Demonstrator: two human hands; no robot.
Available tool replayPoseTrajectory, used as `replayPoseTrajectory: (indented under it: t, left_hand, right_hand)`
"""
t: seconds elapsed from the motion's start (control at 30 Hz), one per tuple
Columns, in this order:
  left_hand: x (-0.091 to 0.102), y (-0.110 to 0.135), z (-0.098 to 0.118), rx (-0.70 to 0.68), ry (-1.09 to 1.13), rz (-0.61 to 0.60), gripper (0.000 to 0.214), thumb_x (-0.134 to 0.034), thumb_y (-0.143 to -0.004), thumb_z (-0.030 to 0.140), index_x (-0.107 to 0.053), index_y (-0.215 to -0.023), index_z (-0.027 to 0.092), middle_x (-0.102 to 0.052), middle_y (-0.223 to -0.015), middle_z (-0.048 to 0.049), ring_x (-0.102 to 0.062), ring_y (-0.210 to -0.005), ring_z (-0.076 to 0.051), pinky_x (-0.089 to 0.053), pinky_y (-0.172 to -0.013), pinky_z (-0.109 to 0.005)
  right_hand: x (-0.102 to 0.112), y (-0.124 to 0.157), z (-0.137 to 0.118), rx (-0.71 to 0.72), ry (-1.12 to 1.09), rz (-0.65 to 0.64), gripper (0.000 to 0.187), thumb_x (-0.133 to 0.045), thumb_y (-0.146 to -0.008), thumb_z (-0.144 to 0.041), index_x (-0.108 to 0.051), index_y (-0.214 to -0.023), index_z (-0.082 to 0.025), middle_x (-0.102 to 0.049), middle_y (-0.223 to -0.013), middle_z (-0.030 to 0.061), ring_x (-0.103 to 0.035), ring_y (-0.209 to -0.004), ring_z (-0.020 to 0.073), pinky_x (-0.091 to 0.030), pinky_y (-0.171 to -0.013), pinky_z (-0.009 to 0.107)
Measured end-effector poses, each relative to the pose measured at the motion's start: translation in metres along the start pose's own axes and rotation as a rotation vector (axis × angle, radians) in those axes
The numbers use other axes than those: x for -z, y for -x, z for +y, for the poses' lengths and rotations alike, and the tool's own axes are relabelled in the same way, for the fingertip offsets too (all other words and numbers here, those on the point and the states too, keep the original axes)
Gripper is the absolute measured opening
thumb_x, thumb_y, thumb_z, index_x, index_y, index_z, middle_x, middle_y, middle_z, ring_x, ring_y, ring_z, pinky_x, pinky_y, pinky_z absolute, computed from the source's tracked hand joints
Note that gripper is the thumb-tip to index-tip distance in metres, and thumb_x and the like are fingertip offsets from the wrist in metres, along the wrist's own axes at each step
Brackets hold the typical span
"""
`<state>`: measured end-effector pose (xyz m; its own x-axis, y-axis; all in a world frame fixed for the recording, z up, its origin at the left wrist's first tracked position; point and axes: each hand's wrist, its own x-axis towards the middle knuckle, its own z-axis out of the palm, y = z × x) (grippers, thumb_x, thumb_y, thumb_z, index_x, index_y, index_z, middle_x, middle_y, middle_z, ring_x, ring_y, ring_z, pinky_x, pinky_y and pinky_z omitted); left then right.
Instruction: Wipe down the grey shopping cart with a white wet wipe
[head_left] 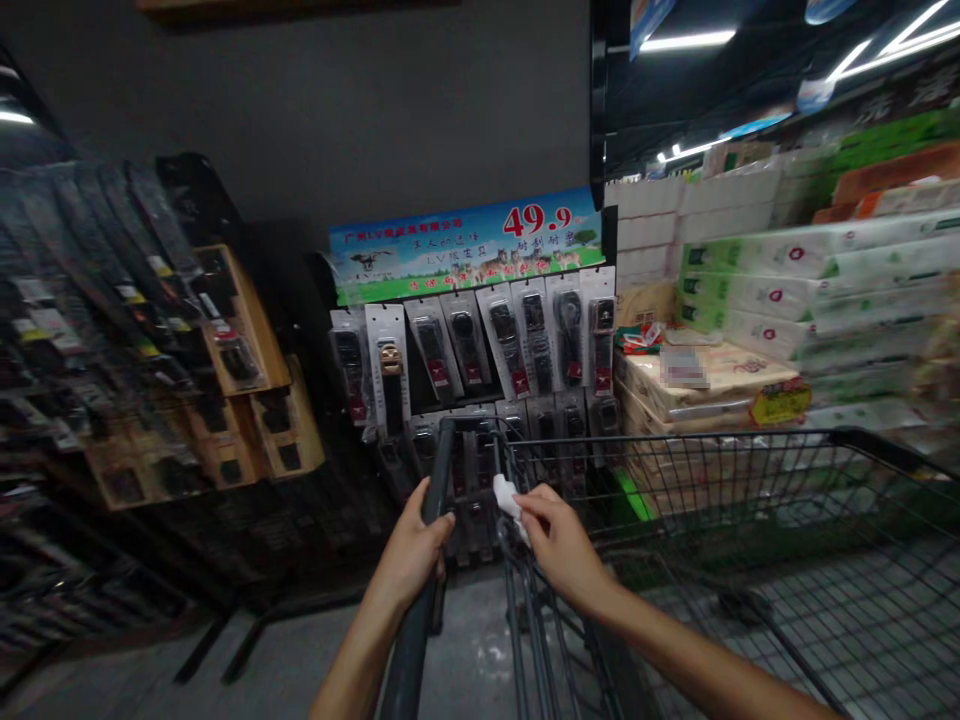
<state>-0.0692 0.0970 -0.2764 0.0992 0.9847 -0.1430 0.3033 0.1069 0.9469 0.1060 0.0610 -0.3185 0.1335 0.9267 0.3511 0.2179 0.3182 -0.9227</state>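
Wrapped belts (142, 270) hang at the far left, blurred. Next comes the left hand (421, 540), closed around the dark handle (409, 645) of a shopping cart (832, 435). Behind it, boxed belts (457, 335) hang under a bright price sign (469, 245). The right hand (559, 545) pinches a crumpled white tissue (506, 495) — just right of the handle, at the cart's wire frame. Beyond the basket, stacked packs (780, 295) stand at the right.
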Motion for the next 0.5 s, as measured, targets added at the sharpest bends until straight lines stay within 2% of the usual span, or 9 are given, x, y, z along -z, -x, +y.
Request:
replayPoseTrajectory:
  t: [0.2,0.4,0.5]
  left_hand:
    - [-0.001,0.004,0.006,-0.006,-0.010,0.018,0.066,-0.049,-0.075,0.013,-0.025,-0.136,0.009,-0.042,-0.040,0.0125,-0.038,-0.028,-0.009,-0.032,-0.031,-0.017]
    - [-0.003,0.008,0.009,0.001,0.016,-0.006,0.064,-0.047,-0.076,0.011,-0.023,-0.136,0.009,-0.041,-0.040,0.0132,-0.039,-0.028,-0.009,-0.033,-0.031,-0.016]
    - [-0.003,0.009,0.009,0.004,0.045,-0.022,0.063,-0.047,-0.076,0.011,-0.024,-0.135,0.010,-0.041,-0.040,0.0136,-0.038,-0.028,-0.008,-0.033,-0.031,-0.017]
  right_hand:
    - [0.007,0.036,-0.018,-0.036,-0.057,-0.130,0.020,-0.048,-0.080,-0.021,-0.060,-0.065,-0.017,-0.050,-0.070,0.0009,-0.049,-0.070,0.0136,-0.038,-0.063,0.024]
    - [0.017,0.064,-0.020,-0.112,-0.016,-0.218,0.026,-0.049,-0.078,-0.021,-0.047,-0.053,-0.018,-0.045,-0.065,-0.0006,-0.046,-0.067,0.0129,-0.035,-0.060,0.024]
    - [0.031,0.071,-0.023,-0.123,0.028,-0.354,0.026,-0.049,-0.076,-0.019,-0.047,-0.050,-0.017,-0.046,-0.064,-0.0008,-0.047,-0.066,0.0122,-0.034,-0.060,0.024]
